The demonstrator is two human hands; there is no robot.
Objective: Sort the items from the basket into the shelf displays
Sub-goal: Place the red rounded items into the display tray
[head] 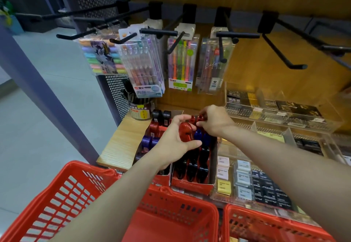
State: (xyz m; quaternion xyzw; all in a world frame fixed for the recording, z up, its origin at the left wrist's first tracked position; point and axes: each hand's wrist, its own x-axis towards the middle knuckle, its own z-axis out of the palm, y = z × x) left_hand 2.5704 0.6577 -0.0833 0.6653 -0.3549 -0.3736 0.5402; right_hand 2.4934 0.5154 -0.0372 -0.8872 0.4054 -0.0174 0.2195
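Note:
My left hand [173, 142] grips a red rounded sharpener-like item [185, 131] over a red cardboard display box [191, 183] on the shelf. That box holds several similar red, blue, purple and black items in rows. My right hand [214, 121] reaches into the back of the box, its curled fingers pinching another red item [199, 118]. An orange basket [79, 190] sits below my arms at the shelf's front edge, its floor bare where it shows.
A second orange basket [266, 224] is at the lower right. Pen packs [144, 64] hang on black hooks [283, 55] above. A pen cup [139, 108] stands at the left. Clear trays of erasers [243, 181] and boxed refills [273, 108] fill the right.

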